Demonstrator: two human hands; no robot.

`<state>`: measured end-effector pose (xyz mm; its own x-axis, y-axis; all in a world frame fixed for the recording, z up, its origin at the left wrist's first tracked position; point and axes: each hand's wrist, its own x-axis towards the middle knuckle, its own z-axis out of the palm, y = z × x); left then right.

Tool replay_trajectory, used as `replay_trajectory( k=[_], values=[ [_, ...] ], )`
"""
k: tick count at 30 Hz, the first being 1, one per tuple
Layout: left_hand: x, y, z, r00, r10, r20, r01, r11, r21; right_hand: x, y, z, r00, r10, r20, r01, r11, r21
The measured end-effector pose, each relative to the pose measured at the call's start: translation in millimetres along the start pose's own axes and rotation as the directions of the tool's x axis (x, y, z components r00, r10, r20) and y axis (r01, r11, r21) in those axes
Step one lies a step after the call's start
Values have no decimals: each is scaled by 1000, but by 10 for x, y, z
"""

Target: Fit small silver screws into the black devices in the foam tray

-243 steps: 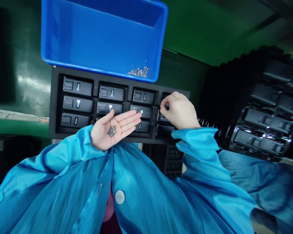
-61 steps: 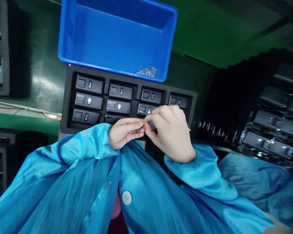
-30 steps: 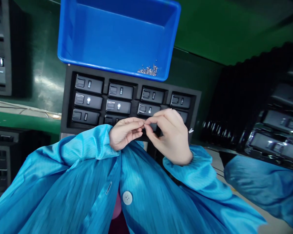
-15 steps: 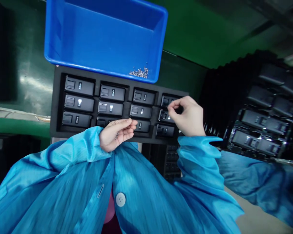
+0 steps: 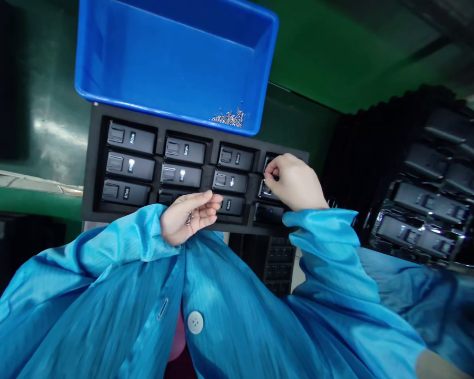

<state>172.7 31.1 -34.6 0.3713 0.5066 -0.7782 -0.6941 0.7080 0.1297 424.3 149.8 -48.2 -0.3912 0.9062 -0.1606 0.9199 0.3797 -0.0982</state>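
Tiny silver screws [image 5: 188, 218] are resting in my curled left hand [image 5: 184, 218], while my right hand [image 5: 296, 181] is pinching something hidden at a black plastic module [image 5: 267, 189].

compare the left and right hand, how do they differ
The left hand sits lower and curled, holding a small cluster of silver screws. The right hand sits higher, its fingers pinched together at the black cases in the rightmost column of the black tray. Both are bare.

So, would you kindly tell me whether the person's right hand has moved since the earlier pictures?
Yes: against the black tray, the right hand has moved rightward from its third column, a second ago, to the fourth.
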Motion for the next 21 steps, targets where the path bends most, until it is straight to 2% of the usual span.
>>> replay_trajectory(
  k=[6,10,21],
  values=[
    [6,6,-6,1000,-9,-4,9,1000,0,109,-16,-82,987,86,139,-98,992,83],
    [8,6,-42,1000,-12,-5,12,1000,-3,162,18,-105,974,119,192,-147,980,136],
    [-5,17,-38,1000,-21,-7,21,1000,-16,202,92,-121,973,82,217,-136,960,245]
  ],
)
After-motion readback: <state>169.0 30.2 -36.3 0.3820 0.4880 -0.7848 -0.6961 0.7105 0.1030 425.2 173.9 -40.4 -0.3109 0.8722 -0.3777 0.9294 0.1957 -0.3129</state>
